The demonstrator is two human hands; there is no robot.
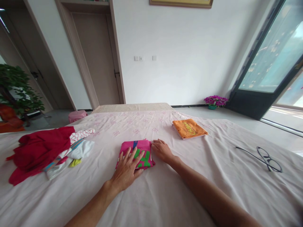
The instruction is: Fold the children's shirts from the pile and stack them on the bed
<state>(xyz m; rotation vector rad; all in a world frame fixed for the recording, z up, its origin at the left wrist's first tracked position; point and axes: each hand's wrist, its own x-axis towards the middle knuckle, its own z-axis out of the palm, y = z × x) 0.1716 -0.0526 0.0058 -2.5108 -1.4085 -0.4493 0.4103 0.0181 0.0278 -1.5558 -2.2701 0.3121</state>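
Two bare hands were at work on one folded pink garment (pixel 148 145), which lay on the pale flowered sheet (pixel 151 201) straight ahead of the person. The left hand (pixel 126 168) lay flat and ungripping on top of it, fingers spread over its green print. The right hand (pixel 162 150) rested at the garment's right edge, fingers close together; whether they pinched any fabric could not be told. Farther right lay one pair of glasses (pixel 269 160), its arms unfolded. Well to the left sat one loose heap of clothes (pixel 44 148), red uppermost, the pieces too tangled to count. Beyond the right hand was one folded orange garment (pixel 189 128) with yellow lettering. Past the sheet stood one pink stool (pixel 77 116) at left and one pot of magenta flowers (pixel 215 101) at right. Three white plates (pixel 154 58) dotted the wall.
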